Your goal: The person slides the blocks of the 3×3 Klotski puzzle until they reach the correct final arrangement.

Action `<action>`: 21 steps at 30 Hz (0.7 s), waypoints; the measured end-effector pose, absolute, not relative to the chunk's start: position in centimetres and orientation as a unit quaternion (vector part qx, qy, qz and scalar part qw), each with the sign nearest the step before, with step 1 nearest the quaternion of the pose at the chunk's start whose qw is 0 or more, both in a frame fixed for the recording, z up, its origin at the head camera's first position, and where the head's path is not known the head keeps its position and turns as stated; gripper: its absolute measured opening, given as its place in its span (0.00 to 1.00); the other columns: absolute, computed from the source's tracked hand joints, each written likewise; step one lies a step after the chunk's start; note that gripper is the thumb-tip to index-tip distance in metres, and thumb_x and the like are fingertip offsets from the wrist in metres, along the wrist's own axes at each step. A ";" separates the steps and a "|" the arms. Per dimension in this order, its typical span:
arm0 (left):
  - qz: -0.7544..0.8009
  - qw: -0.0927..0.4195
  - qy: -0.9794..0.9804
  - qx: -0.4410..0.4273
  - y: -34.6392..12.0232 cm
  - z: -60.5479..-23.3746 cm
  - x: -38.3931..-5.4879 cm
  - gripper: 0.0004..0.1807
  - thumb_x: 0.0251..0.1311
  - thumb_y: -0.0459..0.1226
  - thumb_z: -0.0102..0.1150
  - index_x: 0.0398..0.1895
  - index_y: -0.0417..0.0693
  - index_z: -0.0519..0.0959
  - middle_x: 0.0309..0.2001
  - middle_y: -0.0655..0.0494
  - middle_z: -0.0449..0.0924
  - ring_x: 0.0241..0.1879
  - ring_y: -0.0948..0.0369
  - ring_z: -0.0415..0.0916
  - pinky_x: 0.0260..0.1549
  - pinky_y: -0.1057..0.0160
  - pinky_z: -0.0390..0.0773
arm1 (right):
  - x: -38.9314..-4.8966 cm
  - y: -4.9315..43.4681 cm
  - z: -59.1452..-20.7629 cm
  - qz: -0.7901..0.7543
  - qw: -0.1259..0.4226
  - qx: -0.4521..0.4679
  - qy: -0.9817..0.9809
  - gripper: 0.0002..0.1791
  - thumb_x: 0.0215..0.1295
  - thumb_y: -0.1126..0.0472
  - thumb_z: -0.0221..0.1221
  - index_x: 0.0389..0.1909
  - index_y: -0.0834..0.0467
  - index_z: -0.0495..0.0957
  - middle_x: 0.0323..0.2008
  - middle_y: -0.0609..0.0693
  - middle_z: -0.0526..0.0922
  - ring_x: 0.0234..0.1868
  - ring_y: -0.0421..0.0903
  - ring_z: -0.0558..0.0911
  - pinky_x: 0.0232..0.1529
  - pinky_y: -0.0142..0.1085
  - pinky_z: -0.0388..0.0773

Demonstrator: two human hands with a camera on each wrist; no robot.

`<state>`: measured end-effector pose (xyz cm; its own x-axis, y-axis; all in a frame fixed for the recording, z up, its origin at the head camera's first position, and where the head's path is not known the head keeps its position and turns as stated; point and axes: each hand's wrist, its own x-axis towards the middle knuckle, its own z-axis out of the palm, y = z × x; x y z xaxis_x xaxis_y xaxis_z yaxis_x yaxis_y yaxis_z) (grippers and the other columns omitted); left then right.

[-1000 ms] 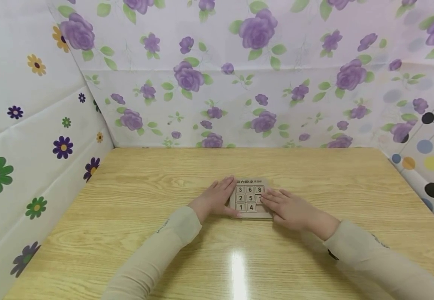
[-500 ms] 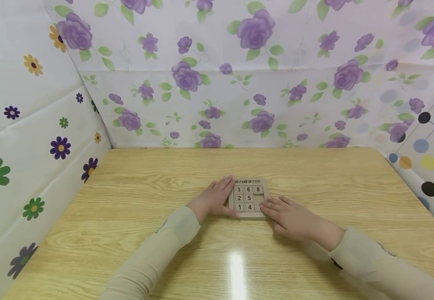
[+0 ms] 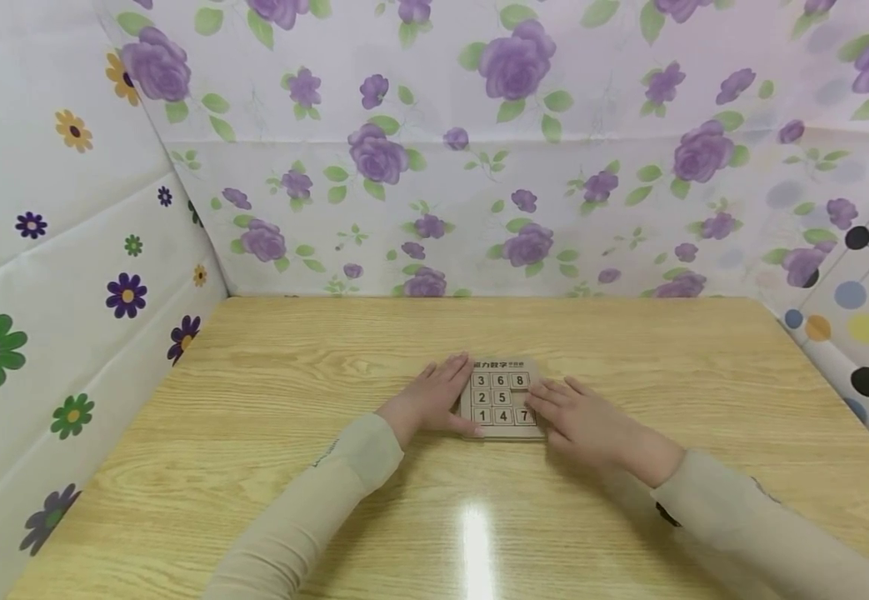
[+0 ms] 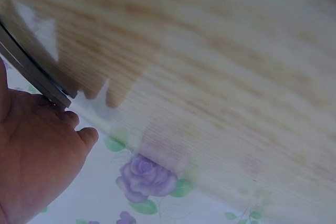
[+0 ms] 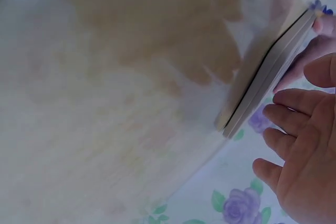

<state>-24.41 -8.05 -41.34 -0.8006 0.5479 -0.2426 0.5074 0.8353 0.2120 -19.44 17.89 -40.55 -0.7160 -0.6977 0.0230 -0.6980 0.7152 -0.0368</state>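
Note:
A flat number sliding puzzle (image 3: 505,433) lies on the wooden table, its square tiles in three rows under a printed heading. The rows show 3 6 8, then 2 5 and a gap, then 1 4 7. My left hand (image 3: 434,397) braces the puzzle's left side, thumb at the near corner and straight fingers toward the far corner. From the right, my right hand (image 3: 587,423) reaches in with extended fingers, the tips over the board's right edge beside the gap and the 7 tile (image 3: 524,416). Both wrist views show the board edge-on; fingertip contact is hidden there.
The wooden table (image 3: 344,333) spreads around the puzzle and shines with a glare streak near the front. Behind it hangs a purple-flowered cloth (image 3: 419,200). A flower-print cloth (image 3: 67,275) borders the left, a dotted one (image 3: 846,325) the right.
The 7 tile has slid from the right of the middle row down to the bottom right, leaving the gap above it. The right fingers followed it down, then moved back up slightly. My left hand stays put.

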 end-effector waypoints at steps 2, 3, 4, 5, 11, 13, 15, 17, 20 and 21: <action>0.068 0.148 0.947 0.278 -8.0 -41.4 -24.4 0.63 0.48 0.68 0.58 0.76 0.45 0.39 0.77 0.51 0.33 0.76 0.57 0.32 0.74 0.53 0.39 | -20.0 17.9 -40.5 0.022 0.004 0.373 -0.928 0.28 0.66 0.60 0.49 0.66 0.65 0.66 0.67 0.60 0.66 0.69 0.60 0.62 0.69 0.58 0.56; 0.067 0.147 0.947 0.278 -8.0 -41.4 -24.5 0.63 0.48 0.68 0.58 0.76 0.45 0.39 0.77 0.51 0.33 0.76 0.57 0.32 0.74 0.53 0.39 | -20.4 17.8 -40.5 0.019 0.004 0.372 -0.928 0.28 0.66 0.59 0.49 0.66 0.65 0.66 0.67 0.60 0.66 0.70 0.60 0.62 0.69 0.58 0.56; 0.068 0.147 0.947 0.277 -8.0 -41.4 -24.5 0.63 0.48 0.68 0.58 0.76 0.45 0.39 0.77 0.51 0.33 0.76 0.57 0.32 0.74 0.53 0.39 | -20.6 17.8 -40.4 0.020 0.002 0.372 -0.928 0.28 0.65 0.60 0.49 0.66 0.66 0.65 0.67 0.61 0.66 0.70 0.60 0.62 0.68 0.58 0.57; 0.068 0.147 0.947 0.278 -8.0 -41.4 -24.5 0.63 0.48 0.68 0.58 0.76 0.45 0.39 0.77 0.51 0.33 0.76 0.57 0.32 0.74 0.53 0.39 | -20.9 17.7 -40.4 0.020 0.003 0.374 -0.927 0.28 0.66 0.60 0.49 0.66 0.66 0.65 0.67 0.61 0.66 0.69 0.60 0.62 0.68 0.58 0.57; 0.064 0.146 0.947 0.279 -8.0 -41.4 -24.4 0.63 0.48 0.68 0.58 0.76 0.45 0.39 0.77 0.50 0.33 0.76 0.56 0.32 0.74 0.53 0.39 | -21.9 17.3 -40.5 0.028 -0.015 0.371 -0.928 0.31 0.65 0.57 0.50 0.67 0.67 0.62 0.69 0.62 0.63 0.71 0.60 0.60 0.69 0.58 0.55; 0.064 0.147 0.947 0.278 -7.9 -41.4 -24.4 0.62 0.48 0.68 0.57 0.76 0.46 0.38 0.77 0.51 0.33 0.76 0.56 0.32 0.74 0.53 0.39 | -22.1 17.2 -40.7 0.032 -0.023 0.367 -0.929 0.31 0.65 0.58 0.49 0.68 0.67 0.62 0.69 0.61 0.62 0.71 0.60 0.59 0.70 0.58 0.54; 0.068 0.148 0.947 0.278 -8.0 -41.4 -24.5 0.62 0.48 0.68 0.57 0.76 0.46 0.39 0.77 0.50 0.33 0.76 0.56 0.32 0.74 0.53 0.39 | -22.3 17.3 -40.9 0.037 -0.034 0.361 -0.931 0.32 0.65 0.58 0.49 0.68 0.67 0.61 0.70 0.60 0.61 0.72 0.60 0.57 0.70 0.58 0.53; 0.069 0.150 0.947 0.277 -8.0 -41.5 -24.5 0.62 0.48 0.68 0.57 0.76 0.46 0.39 0.77 0.51 0.33 0.76 0.56 0.32 0.74 0.53 0.39 | -22.3 17.4 -41.0 0.041 -0.041 0.358 -0.932 0.32 0.65 0.58 0.48 0.69 0.66 0.60 0.70 0.60 0.61 0.72 0.60 0.57 0.71 0.58 0.52; 0.065 0.149 0.947 0.277 -8.0 -41.5 -24.6 0.63 0.48 0.68 0.58 0.76 0.46 0.39 0.77 0.51 0.32 0.76 0.56 0.32 0.74 0.53 0.39 | -22.3 17.4 -41.2 0.047 -0.048 0.356 -0.932 0.32 0.65 0.58 0.48 0.69 0.66 0.59 0.71 0.59 0.60 0.72 0.60 0.56 0.71 0.58 0.51; 0.064 0.149 0.947 0.277 -8.0 -41.5 -24.6 0.63 0.48 0.68 0.58 0.76 0.46 0.38 0.77 0.51 0.32 0.76 0.56 0.32 0.74 0.53 0.39 | -22.3 17.4 -41.2 0.048 -0.050 0.355 -0.932 0.32 0.65 0.58 0.48 0.69 0.66 0.59 0.71 0.59 0.59 0.72 0.60 0.56 0.71 0.58 0.50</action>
<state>-24.57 -7.98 -41.46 -0.8019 0.5438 -0.2474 0.5054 0.8383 0.2044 -22.30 17.44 -41.23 -0.7424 -0.6674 -0.0584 -0.6578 0.7427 -0.1251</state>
